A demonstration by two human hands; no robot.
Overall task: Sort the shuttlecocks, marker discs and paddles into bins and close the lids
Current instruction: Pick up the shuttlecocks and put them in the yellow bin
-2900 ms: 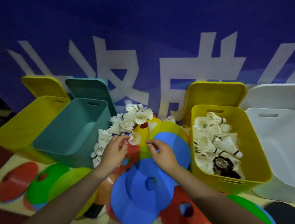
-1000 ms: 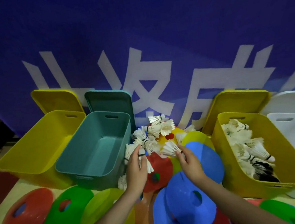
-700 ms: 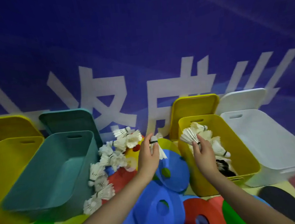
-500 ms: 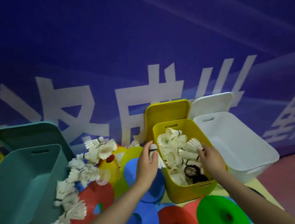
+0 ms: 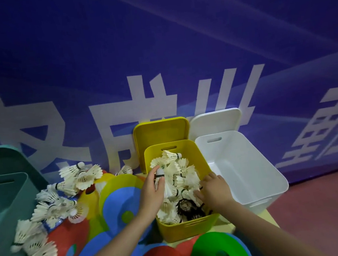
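Left hand (image 5: 152, 192) holds a shuttlecock (image 5: 160, 176) over the shuttlecock-filled yellow bin (image 5: 190, 227).

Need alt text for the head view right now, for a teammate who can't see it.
Both hands are over an open yellow bin full of white shuttlecocks: the left hand holds one shuttlecock, the right hand rests among the pile. An empty white bin sits beside it; loose shuttlecocks and marker discs lie left.

Two bare forearms enter from the lower frame edge, both uncovered to that edge. No sleeve, watch, ring or glove shows. Left hand (image 5: 151, 192) and right hand (image 5: 215, 189): bare, nails short and unpainted where visible.
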